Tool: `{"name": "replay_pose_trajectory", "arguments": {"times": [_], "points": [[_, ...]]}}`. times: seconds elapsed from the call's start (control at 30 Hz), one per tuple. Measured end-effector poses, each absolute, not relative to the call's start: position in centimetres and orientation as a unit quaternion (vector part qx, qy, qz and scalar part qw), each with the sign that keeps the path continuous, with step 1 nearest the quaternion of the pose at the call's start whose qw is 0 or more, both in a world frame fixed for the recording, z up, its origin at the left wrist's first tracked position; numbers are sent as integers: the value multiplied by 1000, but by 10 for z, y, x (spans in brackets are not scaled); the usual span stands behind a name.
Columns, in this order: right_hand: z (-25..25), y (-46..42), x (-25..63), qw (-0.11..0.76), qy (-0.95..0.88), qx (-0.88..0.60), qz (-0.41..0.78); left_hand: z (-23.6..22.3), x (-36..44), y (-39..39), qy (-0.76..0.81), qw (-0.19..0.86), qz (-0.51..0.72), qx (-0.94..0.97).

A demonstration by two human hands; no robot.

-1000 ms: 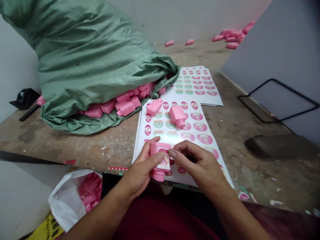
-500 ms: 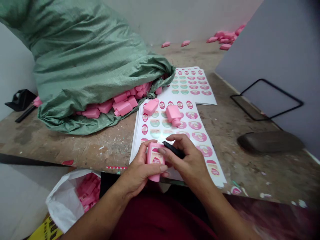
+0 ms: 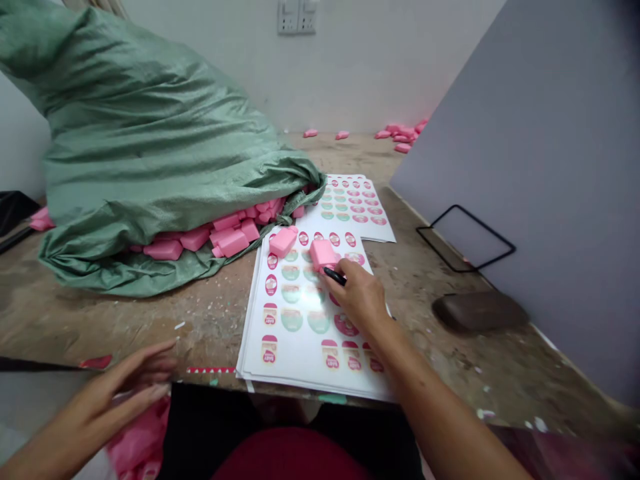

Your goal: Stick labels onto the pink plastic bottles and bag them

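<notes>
My right hand (image 3: pixel 357 297) rests on the stack of sticker sheets (image 3: pixel 300 370), gripping a black marker pen (image 3: pixel 335 276). Its fingers are against a pink plastic bottle (image 3: pixel 323 255) lying on the sheet. A second pink bottle (image 3: pixel 283 241) lies to the left of it. My left hand (image 3: pixel 120 393) hangs open and empty by the table's front edge, above a blurred pink mass (image 3: pixel 140 443). Several loose pink bottles (image 3: pixel 230 243) spill from under a green woven sack (image 3: pixel 135 133). The labelled bottle from before is not visible.
A second sticker sheet (image 3: pixel 353 207) lies beyond the stack on the scuffed wooden table (image 3: pixel 200 327). To the right stand a grey board (image 3: pixel 525 167), a black wire frame (image 3: pixel 465 240) and a dark brown object (image 3: pixel 477 311). Pink bottles (image 3: pixel 400 133) lie at the back.
My left hand has let go of the labelled bottle and moved left, open. My right hand has moved forward with the pen to the bottle on the sheet. The view has tilted up.
</notes>
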State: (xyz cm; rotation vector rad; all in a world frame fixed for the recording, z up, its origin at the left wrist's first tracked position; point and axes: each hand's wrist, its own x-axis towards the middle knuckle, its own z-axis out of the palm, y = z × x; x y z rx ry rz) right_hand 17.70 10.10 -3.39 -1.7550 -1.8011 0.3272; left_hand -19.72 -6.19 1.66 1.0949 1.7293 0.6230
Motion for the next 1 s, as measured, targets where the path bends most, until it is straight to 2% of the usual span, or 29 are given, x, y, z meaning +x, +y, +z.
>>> {"name": "replay_pose_trajectory", "arguments": {"times": [0.07,0.2,0.33,0.43,0.5,0.6,0.7,0.83,1.0], "points": [[-36,103,177,291,-676,-668,115,20,-162,-40,691,487,275,458],[-31,90,189,294,-667,-679,89,16,-94,2,582,595,337,441],[-18,47,187,307,-695,-646,76,6,-37,23,492,721,397,284],[-9,10,173,331,-775,-532,86,2,-11,30,402,798,415,174],[-6,-4,165,346,-793,-483,139,2,-7,33,383,804,432,140],[-7,-7,157,349,-721,-537,264,4,-16,38,417,774,462,112],[-11,1,149,281,-683,-577,348,5,-31,44,446,736,498,105],[-16,9,137,195,-726,-578,316,-1,-40,52,452,703,535,122],[-23,11,128,184,-790,-541,221,-15,-39,53,426,712,546,119]]}}
